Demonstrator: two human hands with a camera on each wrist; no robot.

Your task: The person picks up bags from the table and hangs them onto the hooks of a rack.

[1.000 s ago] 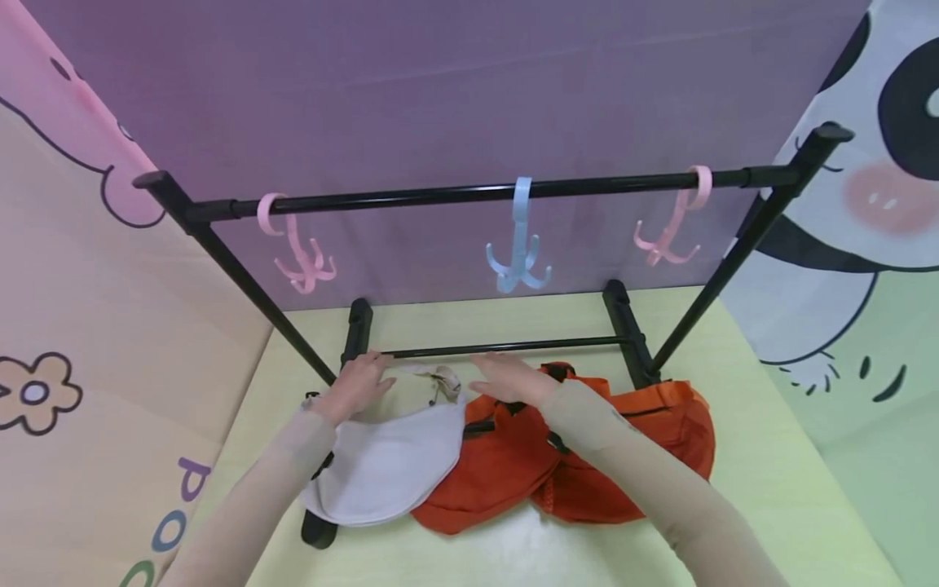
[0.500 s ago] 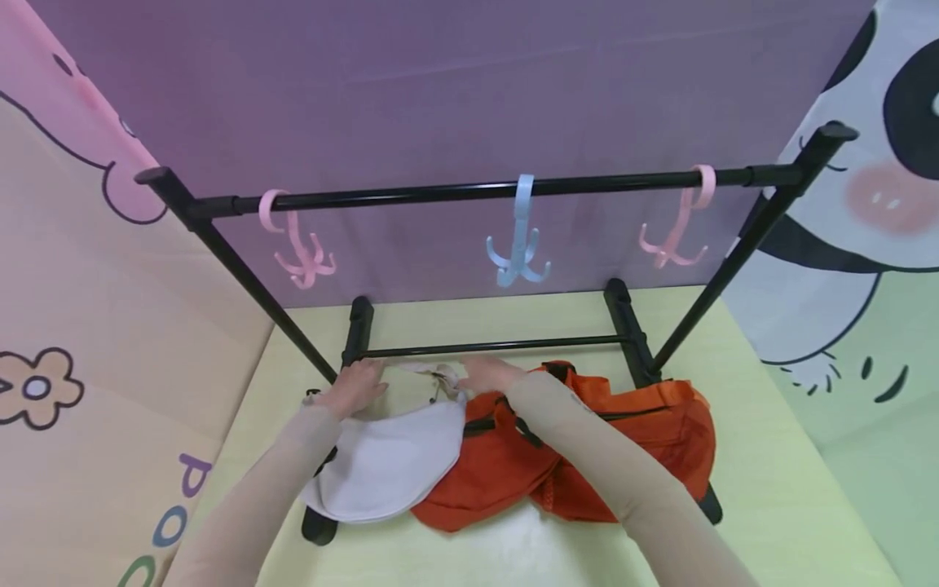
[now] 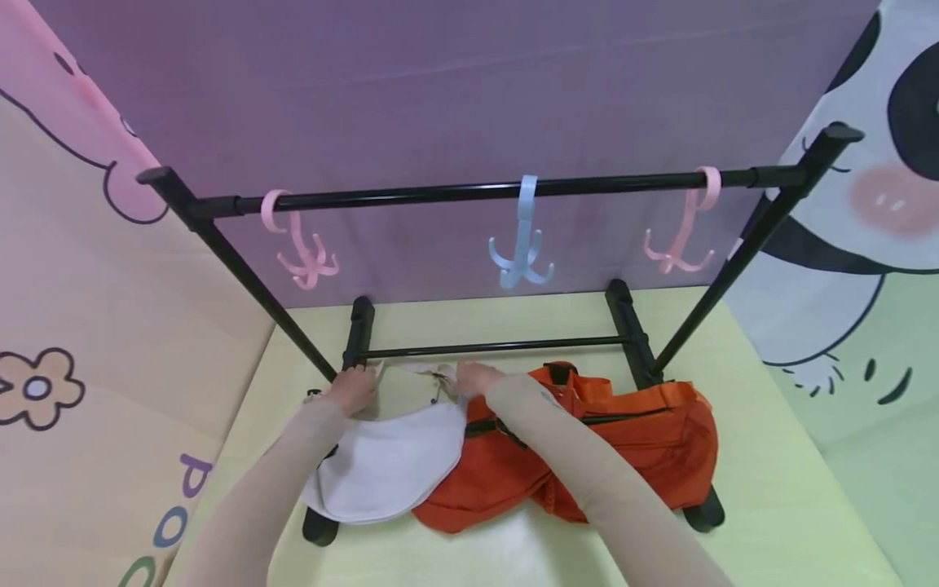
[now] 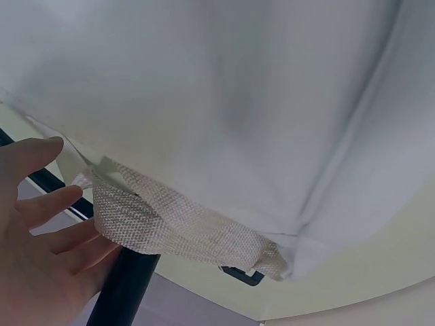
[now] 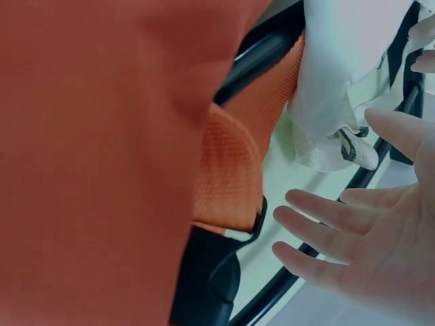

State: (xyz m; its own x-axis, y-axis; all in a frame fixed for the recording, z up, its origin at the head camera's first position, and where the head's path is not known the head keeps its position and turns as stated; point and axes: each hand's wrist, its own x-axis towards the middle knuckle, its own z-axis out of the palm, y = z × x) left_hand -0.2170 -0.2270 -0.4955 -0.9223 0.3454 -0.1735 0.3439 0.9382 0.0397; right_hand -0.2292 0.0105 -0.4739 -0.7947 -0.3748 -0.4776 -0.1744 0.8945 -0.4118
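Starting at the left, we find the left hand point(image 3: 354, 390) at about eleven o'clock from the middle of the white bag point(image 3: 396, 465), so the bag body lies towards five o'clock from it. Its fingers are loosely extended, not closed round anything; the wrist view shows some of them passing behind the woven strap point(image 4: 129, 224), apparently touching it.

Next comes the bag itself, resting on the pale surface point(image 3: 792, 489) with its long axis running from roughly eight o'clock to two o'clock. Its strap loops out at twelve o'clock, spanning the gap between our two hands. We judge this the relation that counts: one hand at each side of the loop, the bag's body hanging back towards us, the left hand rather nearer its middle.

Further right, the right hand point(image 3: 477, 380) sits between one and two o'clock from that middle, with the bag towards seven or eight o'clock from it. Its fingers are straight and spread, grasping nothing; the thumb is just beside the white cloth, and we cannot tell whether they touch.

The orange bag point(image 3: 484, 481) meets the white one's right edge at about four o'clock, partly under our right sleeve.
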